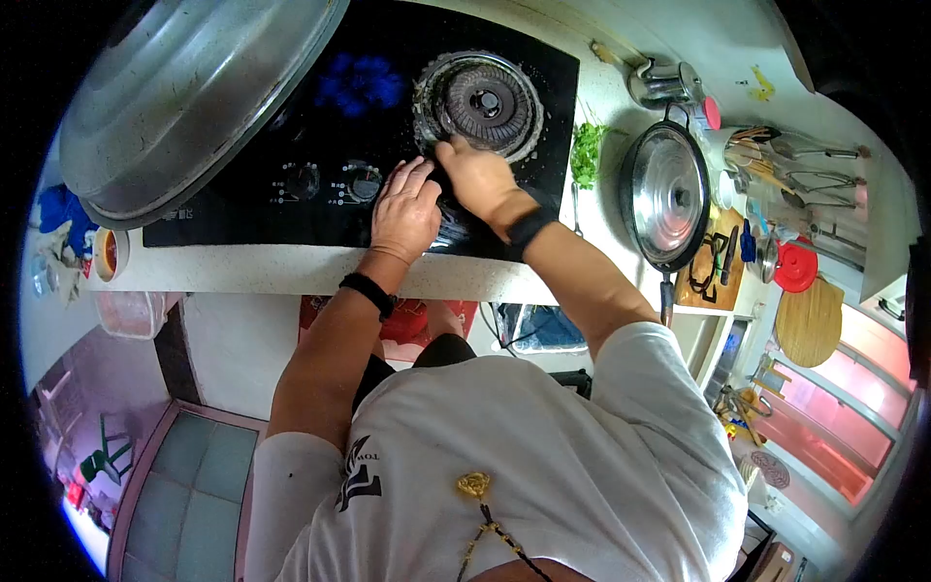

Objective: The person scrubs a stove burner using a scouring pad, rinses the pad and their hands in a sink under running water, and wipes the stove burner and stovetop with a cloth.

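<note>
Past the shirt (543, 436), right hand (480, 179) curls beside burner (488, 100).

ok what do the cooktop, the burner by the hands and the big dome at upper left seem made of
Cooktop: glossy black, probably glass, from its smooth, shiny highlights.
Burner: apparently dark metal, judging by its ridged, dull sheen.
Big dome: grey metal, perhaps aluminium, satin, with soft streaky reflections.

**One Head-Worn View, Steeply Down**

The single camera is worn on the head, facing forward and down at close range. Its wide, round-edged view runs from the white shirt (543, 436) below to the table (310, 269) and black cooktop (388, 131) above.
</note>
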`<act>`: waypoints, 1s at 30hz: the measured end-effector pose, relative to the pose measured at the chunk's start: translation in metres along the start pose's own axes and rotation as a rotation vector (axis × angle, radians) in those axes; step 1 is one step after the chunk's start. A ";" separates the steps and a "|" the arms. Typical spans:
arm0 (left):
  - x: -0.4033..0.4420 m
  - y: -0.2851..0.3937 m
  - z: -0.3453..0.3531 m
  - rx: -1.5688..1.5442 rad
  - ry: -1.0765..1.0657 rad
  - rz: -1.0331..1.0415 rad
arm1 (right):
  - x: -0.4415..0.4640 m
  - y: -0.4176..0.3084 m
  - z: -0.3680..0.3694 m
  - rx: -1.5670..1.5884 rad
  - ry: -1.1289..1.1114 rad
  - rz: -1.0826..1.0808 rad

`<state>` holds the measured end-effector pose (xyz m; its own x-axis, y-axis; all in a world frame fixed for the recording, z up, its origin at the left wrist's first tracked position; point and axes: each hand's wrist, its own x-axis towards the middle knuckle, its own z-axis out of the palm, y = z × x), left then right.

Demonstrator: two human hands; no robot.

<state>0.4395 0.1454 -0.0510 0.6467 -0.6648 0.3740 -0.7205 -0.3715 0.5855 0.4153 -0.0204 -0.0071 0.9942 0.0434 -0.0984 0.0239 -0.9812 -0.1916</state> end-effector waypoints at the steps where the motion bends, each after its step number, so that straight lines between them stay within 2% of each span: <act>1: 0.000 0.001 0.000 -0.024 -0.003 -0.016 | -0.008 0.007 -0.002 0.011 0.036 -0.040; 4: 0.001 0.001 0.000 -0.013 0.026 -0.006 | -0.003 0.007 -0.007 -0.019 0.030 -0.045; 6: 0.001 0.000 0.001 -0.006 0.037 -0.020 | 0.014 -0.002 -0.010 0.014 0.212 -0.110; 9: -0.001 0.000 0.002 -0.010 0.056 -0.033 | 0.059 -0.005 -0.013 -0.044 0.344 -0.032; 16: -0.001 0.000 0.000 -0.041 0.059 -0.048 | 0.121 -0.005 0.001 -0.072 0.195 0.189; 25: -0.002 0.001 0.001 -0.003 0.046 -0.042 | 0.073 -0.022 0.005 0.109 0.135 0.234; 30: -0.003 -0.001 0.004 0.011 0.043 -0.036 | 0.015 -0.009 0.009 0.123 0.112 0.083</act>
<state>0.4369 0.1456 -0.0553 0.6820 -0.6226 0.3837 -0.6993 -0.4016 0.5913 0.4291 -0.0092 -0.0160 0.9979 -0.0646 -0.0105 -0.0647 -0.9500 -0.3056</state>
